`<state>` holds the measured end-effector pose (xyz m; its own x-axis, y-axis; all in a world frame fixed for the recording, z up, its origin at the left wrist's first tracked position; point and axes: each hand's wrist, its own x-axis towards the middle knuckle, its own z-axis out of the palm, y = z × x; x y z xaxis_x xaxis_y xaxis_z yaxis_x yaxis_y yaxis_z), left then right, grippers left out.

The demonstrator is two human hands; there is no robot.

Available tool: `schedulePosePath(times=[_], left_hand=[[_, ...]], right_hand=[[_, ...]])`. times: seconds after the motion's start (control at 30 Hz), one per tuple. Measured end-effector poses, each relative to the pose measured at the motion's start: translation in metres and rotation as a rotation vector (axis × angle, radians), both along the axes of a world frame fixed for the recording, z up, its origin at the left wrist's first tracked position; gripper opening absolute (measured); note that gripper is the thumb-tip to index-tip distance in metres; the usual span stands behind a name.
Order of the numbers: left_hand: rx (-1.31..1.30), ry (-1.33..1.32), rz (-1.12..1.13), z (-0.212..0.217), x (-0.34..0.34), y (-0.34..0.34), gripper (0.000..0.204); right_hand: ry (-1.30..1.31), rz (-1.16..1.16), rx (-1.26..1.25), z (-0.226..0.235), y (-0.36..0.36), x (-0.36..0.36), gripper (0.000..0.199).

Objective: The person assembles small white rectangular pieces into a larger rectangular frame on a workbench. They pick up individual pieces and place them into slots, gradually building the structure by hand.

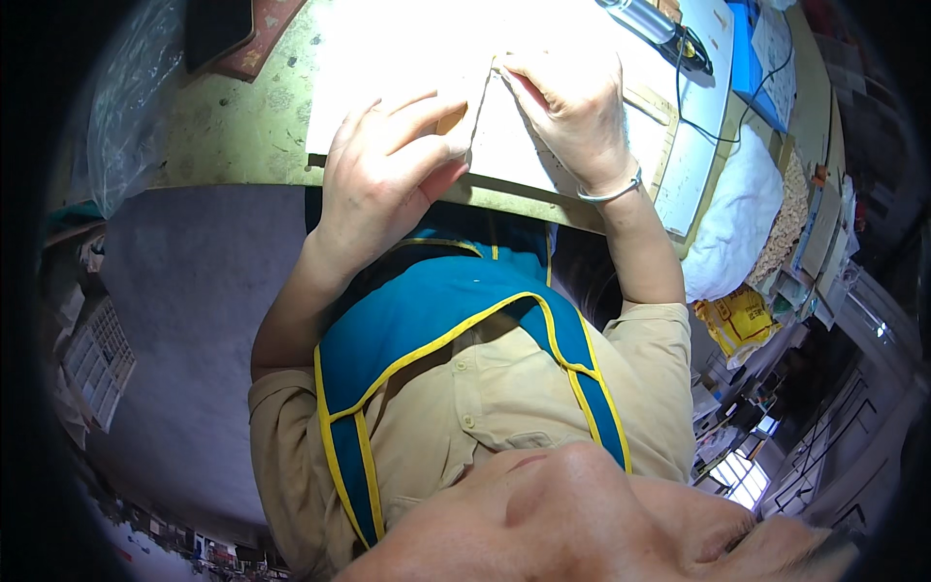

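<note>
A thin, dark, string-like strip (481,109) stretches between my two hands above a brightly lit white work surface (388,48). At its upper end, my right hand (579,112) pinches it between thumb and forefinger; a thin bracelet circles that wrist. My left hand (388,165) has its thumb and fingers closed around the lower end, close to the table's front edge. Something small and tan (449,121) shows under the left fingers, its kind unclear. Glare washes out detail around the fingertips.
A grey cylindrical tool (645,21) with a black end lies at the far right, a black cable (713,136) near it. Beyond are a blue box (766,73) and white cloth (737,228). At left lie a dark flat object (218,34) and clear plastic bag (136,107).
</note>
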<state>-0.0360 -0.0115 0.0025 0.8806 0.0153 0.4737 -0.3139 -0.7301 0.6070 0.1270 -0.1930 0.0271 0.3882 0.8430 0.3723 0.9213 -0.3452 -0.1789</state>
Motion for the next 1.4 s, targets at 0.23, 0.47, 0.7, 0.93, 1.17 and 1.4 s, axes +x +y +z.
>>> schedulePosePath(times=[0.23, 0.47, 0.7, 0.93, 1.17, 1.4], left_hand=[[-0.004, 0.002, 0.004, -0.001, 0.000, 0.000, 0.014], [0.003, -0.008, 0.004, -0.002, 0.000, 0.000, 0.015], [0.013, 0.030, -0.007, 0.001, -0.001, 0.001, 0.020], [0.017, 0.010, -0.001, 0.001, 0.000, 0.000, 0.017], [0.030, 0.011, 0.010, 0.000, -0.001, 0.000, 0.017], [0.016, -0.016, -0.002, -0.002, 0.001, 0.001, 0.016]], right_hand=[[-0.076, -0.014, -0.017, -0.003, -0.002, 0.001, 0.014], [-0.071, -0.068, -0.085, -0.005, -0.003, -0.002, 0.018], [-0.048, -0.012, -0.060, -0.022, -0.012, 0.011, 0.022], [0.155, -0.097, -0.045, 0.013, -0.036, 0.003, 0.020], [0.277, -0.068, -0.104, 0.023, -0.062, -0.022, 0.020], [0.184, -0.127, -0.195, 0.015, -0.058, -0.032, 0.024]])
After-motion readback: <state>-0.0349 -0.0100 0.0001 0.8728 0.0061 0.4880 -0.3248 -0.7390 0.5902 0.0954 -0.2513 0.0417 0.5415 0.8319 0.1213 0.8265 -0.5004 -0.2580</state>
